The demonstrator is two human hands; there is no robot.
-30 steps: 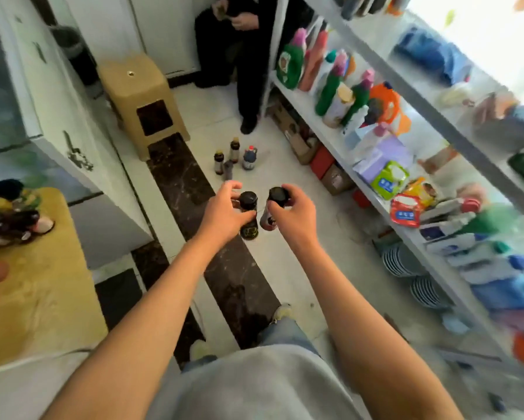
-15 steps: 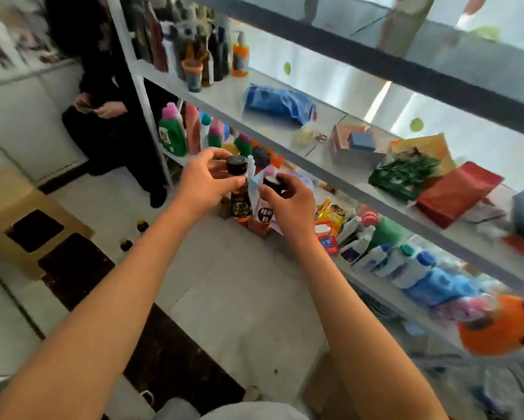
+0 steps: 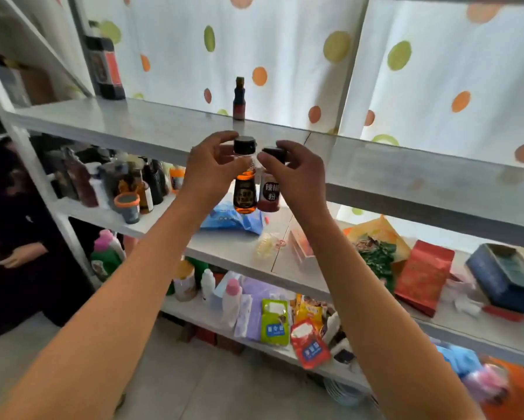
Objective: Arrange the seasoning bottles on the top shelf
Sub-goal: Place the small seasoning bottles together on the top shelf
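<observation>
White cloth with orange and green dots, the curtain, hangs behind everything, beyond my hands. The grey top shelf runs across just above and behind my grip; its front edge sits level with my knuckles. Below my grip lies the middle shelf.

On the top shelf, to the upper left of my grip, stands a large dark bottle with a red label, upright against the post. Straight above my grip stands a small dark sauce bottle, upright, well back on the board.

My left hand pinches the neck of an amber oil bottle, thumb and fingers curled round it under the black cap. My right hand grips a chilli powder bottle near its dark cap, fingers curled on it. Both bottles hang upright in the air in front of the shelf edge, side by side, just beside each other; I cannot tell whether they touch. Neither rests on the top shelf yet.

Under my left wrist lies a blue plastic bag on the middle shelf.
</observation>
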